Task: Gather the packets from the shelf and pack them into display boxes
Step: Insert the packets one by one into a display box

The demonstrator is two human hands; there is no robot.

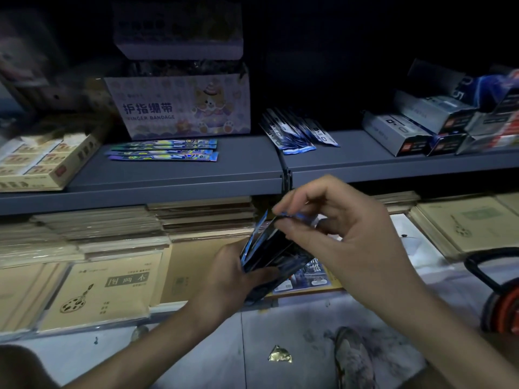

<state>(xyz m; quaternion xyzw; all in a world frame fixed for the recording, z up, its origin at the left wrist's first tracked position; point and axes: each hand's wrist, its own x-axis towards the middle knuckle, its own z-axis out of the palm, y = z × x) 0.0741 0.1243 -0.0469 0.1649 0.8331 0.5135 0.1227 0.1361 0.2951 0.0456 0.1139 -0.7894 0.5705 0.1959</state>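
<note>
My left hand (233, 273) grips a fanned bundle of dark blue packets (269, 252) in front of the lower shelf. My right hand (337, 231) pinches the top edge of that bundle between thumb and forefinger. On the grey shelf (174, 178) lie a loose pile of more blue packets (297, 130) at centre right and a few long colourful packets (164, 151) at centre left. Grey display boxes (421, 127) are stacked at the right end of the shelf.
A pastel finger-bandage box (182, 105) stands at the back of the shelf, a tan boxed set (42, 161) at its left end. Stacks of tan sketchbooks (106, 293) fill the lower level. A red and black tool (500, 296) and a gold wrapper (279, 355) lie on the floor.
</note>
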